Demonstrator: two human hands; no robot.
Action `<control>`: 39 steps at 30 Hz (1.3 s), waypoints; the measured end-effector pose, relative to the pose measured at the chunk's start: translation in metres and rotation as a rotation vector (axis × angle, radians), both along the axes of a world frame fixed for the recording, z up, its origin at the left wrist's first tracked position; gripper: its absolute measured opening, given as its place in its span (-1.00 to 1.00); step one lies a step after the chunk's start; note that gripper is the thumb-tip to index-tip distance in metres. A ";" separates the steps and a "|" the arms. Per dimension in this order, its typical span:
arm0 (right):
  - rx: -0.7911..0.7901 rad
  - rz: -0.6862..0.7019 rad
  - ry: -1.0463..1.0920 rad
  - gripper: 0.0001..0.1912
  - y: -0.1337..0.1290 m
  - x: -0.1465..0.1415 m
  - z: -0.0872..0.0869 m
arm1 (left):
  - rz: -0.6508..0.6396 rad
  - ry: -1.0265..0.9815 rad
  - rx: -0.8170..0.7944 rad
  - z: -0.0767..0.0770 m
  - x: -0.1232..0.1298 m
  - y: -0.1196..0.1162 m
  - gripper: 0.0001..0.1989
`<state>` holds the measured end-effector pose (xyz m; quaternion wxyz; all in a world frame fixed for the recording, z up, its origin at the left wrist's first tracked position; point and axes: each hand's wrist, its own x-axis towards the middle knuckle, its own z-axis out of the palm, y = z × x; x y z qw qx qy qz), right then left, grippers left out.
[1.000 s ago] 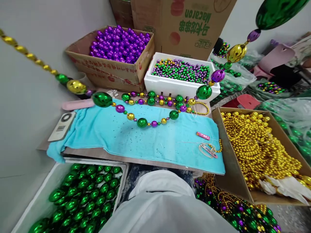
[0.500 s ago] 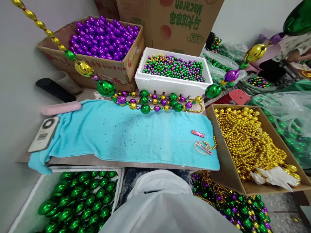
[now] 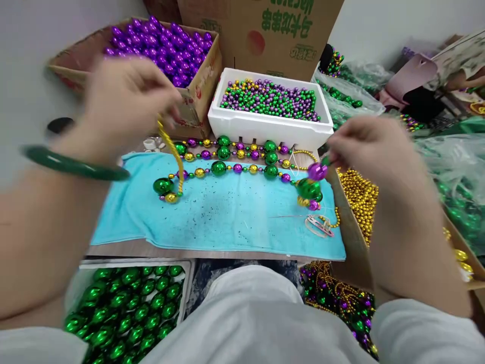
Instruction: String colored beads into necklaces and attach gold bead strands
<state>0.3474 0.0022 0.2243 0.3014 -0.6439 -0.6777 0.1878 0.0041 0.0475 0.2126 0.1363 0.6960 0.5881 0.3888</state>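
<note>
A bead necklace (image 3: 219, 168) of large green, purple and gold beads curves across the turquoise towel (image 3: 212, 217). My left hand (image 3: 131, 101), blurred, pinches its gold end at the left, and the small gold beads (image 3: 175, 154) hang down from my fingers. At the right, my right hand (image 3: 373, 144) pinches the other end by a small green bead, above a bunch of purple, green and gold beads. Behind it, other bead strands (image 3: 223, 151) lie along the towel's back edge. A pair of pink-handled thread snips (image 3: 320, 226) rests near the towel's right end.
A white foam box (image 3: 271, 124) of small mixed beads stands at the back. Purple beads (image 3: 162, 50) fill a carton at back left. Gold bead strings (image 3: 358, 202) lie in a carton at right, and green beads (image 3: 129, 303) in a box below left.
Both my hands have come into view, holding the necklace's ends. Its ends, raised high before, have come down, and its middle now lies nearer me on the towel.
</note>
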 end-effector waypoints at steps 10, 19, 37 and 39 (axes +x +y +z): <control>-0.158 0.278 0.383 -0.91 -0.030 -0.076 -0.165 | -0.223 -0.652 -0.474 -0.168 0.076 -0.039 -0.87; 0.036 0.549 0.540 -0.85 -0.018 -0.080 -0.175 | -0.346 -0.608 -0.650 -0.153 0.076 -0.058 -0.86; -0.242 0.246 0.648 -0.90 0.001 -0.108 -0.173 | -0.113 -0.547 -0.589 -0.154 0.084 -0.063 -0.83; -0.244 0.235 0.649 -0.91 0.001 -0.108 -0.172 | -0.123 -0.513 -0.574 -0.155 0.085 -0.062 -0.84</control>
